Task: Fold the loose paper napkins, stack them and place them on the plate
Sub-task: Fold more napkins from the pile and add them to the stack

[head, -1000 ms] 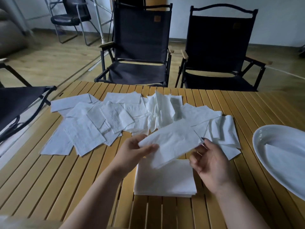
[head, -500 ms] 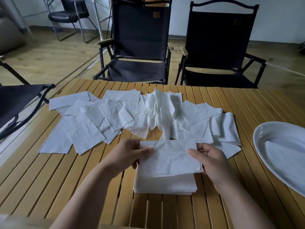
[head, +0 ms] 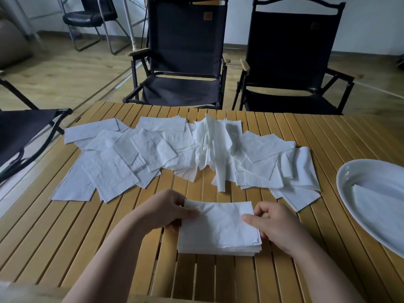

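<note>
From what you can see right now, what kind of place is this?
Probably an indoor lounge or casual meeting room. A slatted wooden table strewn with napkins stands on a wood floor, black folding chairs face it, and an office chair sits by the white wall behind.

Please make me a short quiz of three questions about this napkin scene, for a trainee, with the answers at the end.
1. Fill in: the plate lies on the person's ____ side.
2. True or false: left hand and right hand both hold the top napkin.
3. The folded stack lies: A on the plate; B on the table; C held in the air.
Key: 1 right; 2 true; 3 B.
</note>
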The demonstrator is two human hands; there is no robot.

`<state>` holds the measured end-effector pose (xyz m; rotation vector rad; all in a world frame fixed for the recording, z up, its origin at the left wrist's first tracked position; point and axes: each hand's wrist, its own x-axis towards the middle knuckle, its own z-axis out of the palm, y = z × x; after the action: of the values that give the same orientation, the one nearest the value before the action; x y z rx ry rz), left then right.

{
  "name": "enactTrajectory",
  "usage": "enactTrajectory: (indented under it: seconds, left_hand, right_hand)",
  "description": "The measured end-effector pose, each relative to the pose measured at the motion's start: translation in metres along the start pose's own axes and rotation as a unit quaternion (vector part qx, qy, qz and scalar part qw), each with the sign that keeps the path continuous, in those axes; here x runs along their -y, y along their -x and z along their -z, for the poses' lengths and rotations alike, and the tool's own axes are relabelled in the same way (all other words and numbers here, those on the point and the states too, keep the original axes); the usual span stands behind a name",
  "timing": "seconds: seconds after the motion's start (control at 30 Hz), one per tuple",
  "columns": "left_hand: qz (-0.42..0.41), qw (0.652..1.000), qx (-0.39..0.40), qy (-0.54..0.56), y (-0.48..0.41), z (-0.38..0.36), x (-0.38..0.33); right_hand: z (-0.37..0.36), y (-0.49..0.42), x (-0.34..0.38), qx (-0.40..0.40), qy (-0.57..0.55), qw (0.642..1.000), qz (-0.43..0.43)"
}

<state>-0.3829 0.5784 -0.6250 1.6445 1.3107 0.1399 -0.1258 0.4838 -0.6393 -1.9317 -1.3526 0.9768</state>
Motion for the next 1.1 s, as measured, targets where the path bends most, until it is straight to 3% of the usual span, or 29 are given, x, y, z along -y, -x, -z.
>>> enactTrajectory:
  seconds: [0.73, 0.93, 1.1]
  left_hand:
    - [0.007, 0.994, -0.027, -0.108, -0.012, -0.008, 0.004]
    - [-0.037, 0.977, -0.092, -0.186, -0.016, -0.007, 0.004]
    - [-0.109, 0.955, -0.221, -0.166, -0.02, -0.015, -0.006]
  right_hand:
    - [-0.003, 0.003, 0.005, -0.006, 0.111, 0.994, -0.016]
    - [0.0, 0.002, 0.005, -0.025, 0.071, 0.997, -0.014]
    - [-0.003, -0.004, 0.008, -0.125, 0.006, 0.992, 0.014]
